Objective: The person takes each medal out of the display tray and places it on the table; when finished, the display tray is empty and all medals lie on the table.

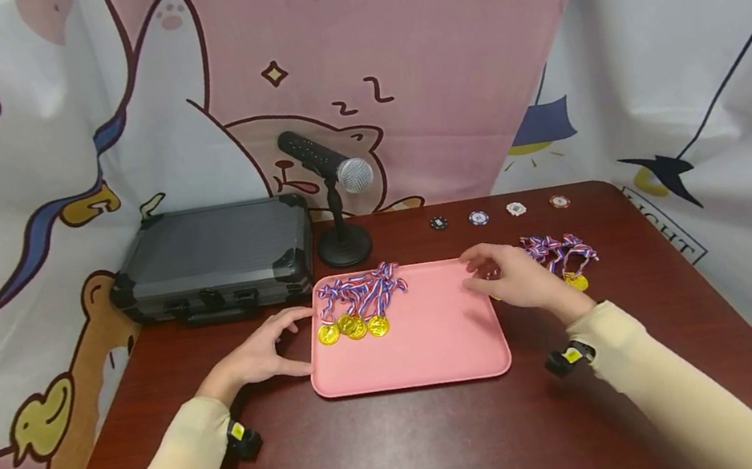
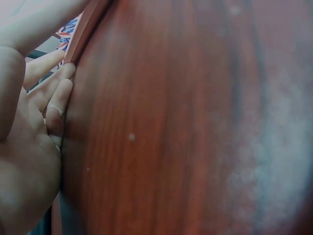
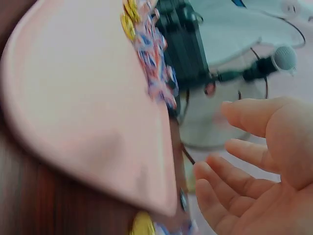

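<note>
A pink tray [image 1: 435, 339] lies on the table, with several gold medals [image 1: 356, 326] on striped ribbons at its left side. My left hand [image 1: 265, 352] rests at the tray's left edge, thumb and fingers spread apart along it. In the left wrist view, the fingertips [image 2: 68, 71] are right at the tray's outer side, low over the wood. My right hand [image 1: 510, 277] hovers by the tray's far right corner, fingers loosely bent and holding nothing. Beyond it, more medals [image 1: 576, 281] with ribbons lie on the table, partly hidden by the hand.
A dark hard case [image 1: 219, 258] stands at the back left, beside a microphone [image 1: 337, 167] on a round-based stand. Several poker chips [image 1: 479, 217] form a row along the far edge of the brown table [image 1: 409, 456]. Printed cloth hangs behind.
</note>
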`<action>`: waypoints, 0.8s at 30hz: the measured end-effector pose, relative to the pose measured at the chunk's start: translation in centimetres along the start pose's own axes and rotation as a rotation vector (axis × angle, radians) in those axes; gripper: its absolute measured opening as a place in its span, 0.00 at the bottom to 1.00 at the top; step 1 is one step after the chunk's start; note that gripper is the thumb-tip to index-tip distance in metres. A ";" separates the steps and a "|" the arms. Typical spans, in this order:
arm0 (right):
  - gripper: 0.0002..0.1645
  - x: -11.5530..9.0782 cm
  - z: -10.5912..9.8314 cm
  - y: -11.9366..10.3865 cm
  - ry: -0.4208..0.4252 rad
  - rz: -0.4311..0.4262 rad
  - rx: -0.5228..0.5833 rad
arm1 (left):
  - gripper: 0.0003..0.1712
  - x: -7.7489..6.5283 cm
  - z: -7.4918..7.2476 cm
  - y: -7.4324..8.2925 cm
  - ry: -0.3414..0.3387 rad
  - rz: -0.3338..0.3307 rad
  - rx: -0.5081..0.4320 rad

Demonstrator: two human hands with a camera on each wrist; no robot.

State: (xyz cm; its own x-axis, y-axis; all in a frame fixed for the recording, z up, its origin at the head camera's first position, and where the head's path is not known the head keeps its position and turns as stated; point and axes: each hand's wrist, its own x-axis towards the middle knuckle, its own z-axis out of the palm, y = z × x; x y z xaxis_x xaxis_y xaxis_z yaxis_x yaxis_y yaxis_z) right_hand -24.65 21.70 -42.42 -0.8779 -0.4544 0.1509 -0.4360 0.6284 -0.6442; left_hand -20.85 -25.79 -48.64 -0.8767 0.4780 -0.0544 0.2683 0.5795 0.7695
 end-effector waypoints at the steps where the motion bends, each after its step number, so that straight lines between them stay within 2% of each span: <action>1: 0.23 0.4 0.6 -0.5 -0.019 -0.003 0.031 | 0.54 0.0 0.0 0.0 0.000 0.001 0.000; 4: 0.23 1.5 2.8 -1.8 -0.073 -0.038 0.078 | 0.54 0.0 -0.1 0.0 -0.005 -0.005 -0.003; 7: 0.24 2.3 5.1 -3.1 -0.127 -0.071 0.077 | 0.54 0.0 -0.1 0.1 -0.007 -0.018 -0.005; 13: 0.27 3.6 8.7 -5.7 -0.192 -0.112 -0.020 | 0.55 0.0 0.0 0.2 -0.011 -0.020 -0.006; 19: 0.23 4.7 10.6 -6.9 -0.208 -0.151 -0.015 | 0.55 -0.1 0.1 0.1 -0.009 -0.024 -0.005; 24: 0.22 5.1 11.5 -7.0 -0.192 -0.185 0.008 | 0.56 -0.1 0.0 0.0 0.003 0.007 0.005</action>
State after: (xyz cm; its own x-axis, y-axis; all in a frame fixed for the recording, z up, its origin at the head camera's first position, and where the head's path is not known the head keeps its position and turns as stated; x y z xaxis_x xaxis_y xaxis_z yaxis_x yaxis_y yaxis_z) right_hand -23.79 7.72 -45.81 -0.7296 -0.6729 0.1221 -0.5833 0.5191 -0.6247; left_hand -20.79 -25.88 -48.62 -0.8758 0.4804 -0.0474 0.2765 0.5798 0.7664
